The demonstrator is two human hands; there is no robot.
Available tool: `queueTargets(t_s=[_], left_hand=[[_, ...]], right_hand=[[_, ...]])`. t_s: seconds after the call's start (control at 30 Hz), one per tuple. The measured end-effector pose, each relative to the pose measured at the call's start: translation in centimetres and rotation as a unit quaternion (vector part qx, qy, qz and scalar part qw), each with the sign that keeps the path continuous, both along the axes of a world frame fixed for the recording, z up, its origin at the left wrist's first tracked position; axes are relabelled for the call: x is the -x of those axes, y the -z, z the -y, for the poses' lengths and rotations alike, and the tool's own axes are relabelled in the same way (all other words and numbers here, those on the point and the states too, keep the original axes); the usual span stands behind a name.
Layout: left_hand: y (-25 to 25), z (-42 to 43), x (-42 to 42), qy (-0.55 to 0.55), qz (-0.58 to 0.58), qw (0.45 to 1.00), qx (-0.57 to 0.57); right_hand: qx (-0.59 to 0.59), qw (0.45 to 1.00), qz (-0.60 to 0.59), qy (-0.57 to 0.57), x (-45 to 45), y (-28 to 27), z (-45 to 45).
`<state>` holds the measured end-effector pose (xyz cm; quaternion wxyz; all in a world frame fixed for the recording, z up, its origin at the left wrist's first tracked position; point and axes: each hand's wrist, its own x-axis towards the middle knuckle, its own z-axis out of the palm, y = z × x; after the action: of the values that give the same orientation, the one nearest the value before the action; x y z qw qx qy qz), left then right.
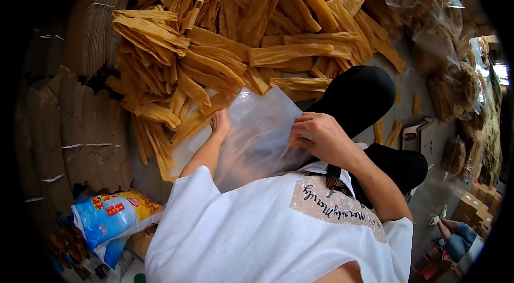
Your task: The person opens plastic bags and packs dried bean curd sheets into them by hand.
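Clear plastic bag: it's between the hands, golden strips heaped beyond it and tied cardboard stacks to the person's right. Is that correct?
No: the head view shows the tied cardboard stacks to the person's left. The clear plastic bag and golden strips are as you say.

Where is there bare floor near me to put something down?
A small patch of floor shows between the cardboard stack and the yellow strips, another between the black trousers and the cartons. Ahead, heaped strips crowd the floor.

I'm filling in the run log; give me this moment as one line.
left hand: at left side of clear plastic | right hand: pinching its right edge | yellow-brown strips: heaped beyond it
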<state>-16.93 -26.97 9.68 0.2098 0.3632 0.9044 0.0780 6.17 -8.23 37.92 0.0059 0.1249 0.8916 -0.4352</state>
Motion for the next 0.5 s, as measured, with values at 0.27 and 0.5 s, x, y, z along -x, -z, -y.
queueTargets(t_s=[0.27, 0.5], left_hand=[[-12.1, -0.9, 5.6, 0.144, -0.126, 0.97, -0.151], [-15.4, 0.3, 9.4, -0.028, 0.201, 0.973, -0.114]], right_hand=[[-0.098, 0.989, -0.038, -0.099, 3.7, 6.3, 3.2], [-0.129, 0.986, 0.03, -0.105, 3.1, 7.7, 4.6]])
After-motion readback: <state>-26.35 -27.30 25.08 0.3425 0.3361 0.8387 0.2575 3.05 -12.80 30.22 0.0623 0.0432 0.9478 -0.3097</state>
